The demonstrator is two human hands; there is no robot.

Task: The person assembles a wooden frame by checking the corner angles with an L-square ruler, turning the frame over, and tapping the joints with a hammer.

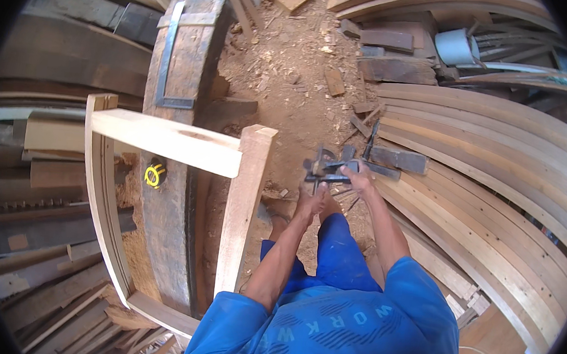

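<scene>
In front of my knees, both my hands are closed around dark metal tools with long bars, which look like bar clamps (329,168); they are blurred and overlap, so their number is unclear. My left hand (311,200) grips the near, lower side. My right hand (359,177) holds the right end, its thumb lying along a dark bar. To the left, a pale wooden frame (166,140) with joined rails leans across a thick, worn wooden bench (169,234), apart from my hands.
A metal carpenter's square (167,55) and a yellow tape measure (155,174) lie on the bench. Long planks (488,193) are stacked at the right, beside dark timber offcuts (399,159). Wood chips cover the dirt floor (290,91). More boards (67,53) fill the left side.
</scene>
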